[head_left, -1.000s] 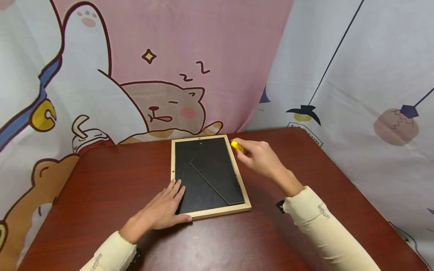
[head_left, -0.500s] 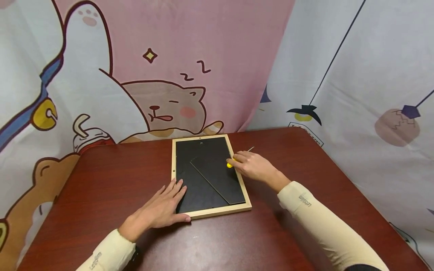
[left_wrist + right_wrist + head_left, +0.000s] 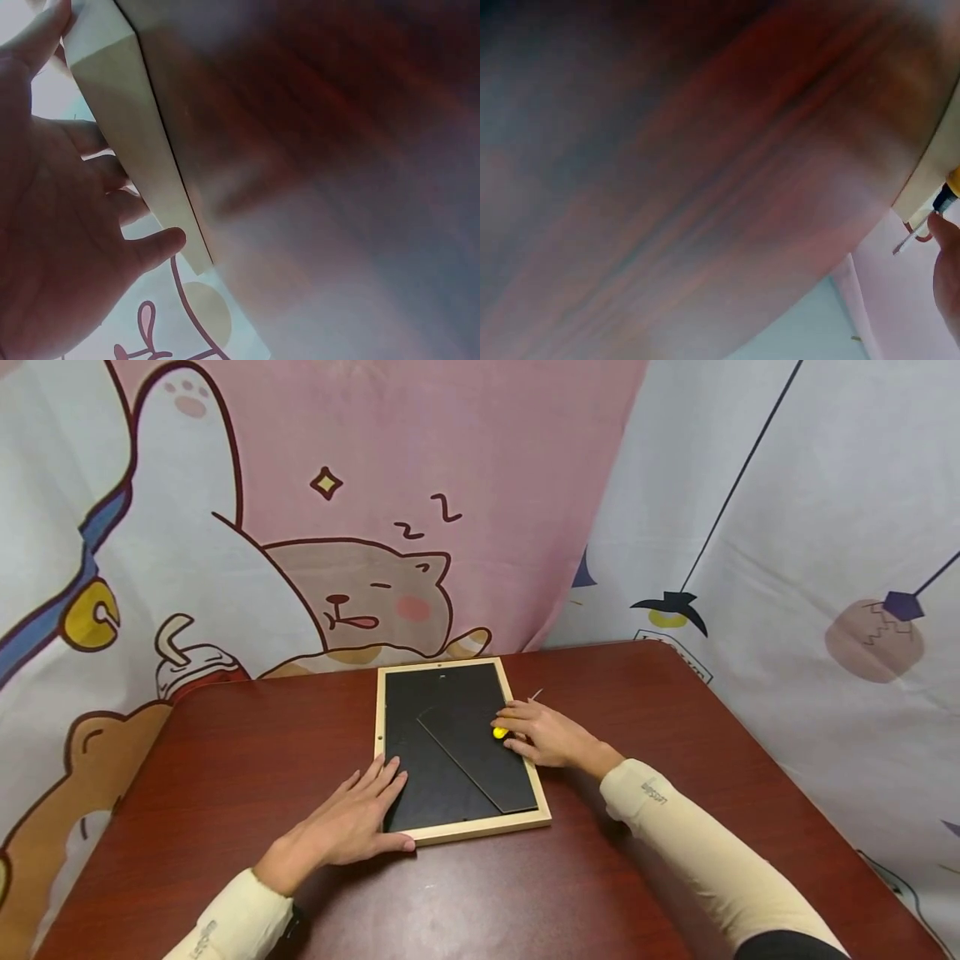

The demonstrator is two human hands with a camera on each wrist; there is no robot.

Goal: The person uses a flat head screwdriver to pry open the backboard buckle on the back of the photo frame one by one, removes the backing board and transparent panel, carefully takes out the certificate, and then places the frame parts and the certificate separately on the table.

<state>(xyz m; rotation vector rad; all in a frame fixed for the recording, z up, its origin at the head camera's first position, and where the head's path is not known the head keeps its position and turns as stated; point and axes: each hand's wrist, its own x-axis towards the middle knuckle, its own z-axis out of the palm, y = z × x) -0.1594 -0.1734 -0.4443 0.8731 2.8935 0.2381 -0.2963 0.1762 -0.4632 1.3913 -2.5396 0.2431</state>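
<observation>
From my head view, I've got the picture frame [image 3: 483,828] lying on the dark red table [image 3: 262,752], its black backing board [image 3: 450,768] facing up and a slanted seam running across it. My left hand [image 3: 341,818] rests on its near left corner: fingers straight and slightly spread over the wooden edge and onto the board, thumb stretched to the near rail, nothing gripped. The left wrist view shows me that wooden side running right alongside the fingers.

Over to my right hand [image 3: 551,735], lying across the frame's right rail: fingers bent, holding a screwdriver [image 3: 500,732] between them and the thumb. Its yellow end shows over the board, while the thin shaft pokes out on the far side of the hand, beyond the rail. On the right wrist view I catch just the dark collar and metal shaft beside a digit. Behind the table, I see a cartoon-printed cloth [image 3: 525,485] hanging.
</observation>
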